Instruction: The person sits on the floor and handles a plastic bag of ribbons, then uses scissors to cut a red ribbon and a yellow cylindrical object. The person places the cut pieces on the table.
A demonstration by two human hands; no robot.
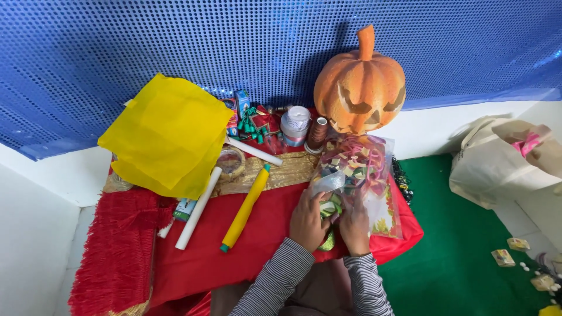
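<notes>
Clear plastic bag (358,169), stuffed with small coloured paper pieces in pink, green, yellow and blue, lying toward the right edge of the red cloth (263,231) with its mouth facing the near edge. Left hand (308,221) curled at the bag's mouth, fingers bent around the plastic and a green loop just beside it; exact grasp not clear. Right hand (354,225) pressed close beside the left, fingers tucked into the bag's opening, closed loosely on the plastic or its contents; cannot tell which. Both forearms in grey striped sleeves.

Behind the bag, at the far right corner: orange carved pumpkin (360,88), upright against the wall. Just left of it, a brown thread spool (318,132) and a pale tape roll (295,124), then a cluster of small green-capped items and a little printed box (241,102). Crumpled yellow paper (170,134) covering the far left part of the cloth. White tube (198,209) slanting out from under it; a second white tube (254,151) lying near the back. Yellow rolled stick (246,208) with green ends, laid diagonally at the middle. Gold band (287,169) running across the cloth. Red fringe (120,251) hanging over the left edge.

Off the cloth to the right: green mat (462,251) on the floor, cream cloth bag (503,161) with something pink inside, small scattered pieces near the right corner. Blue perforated sheet (175,41) across the back, white wall below it.
</notes>
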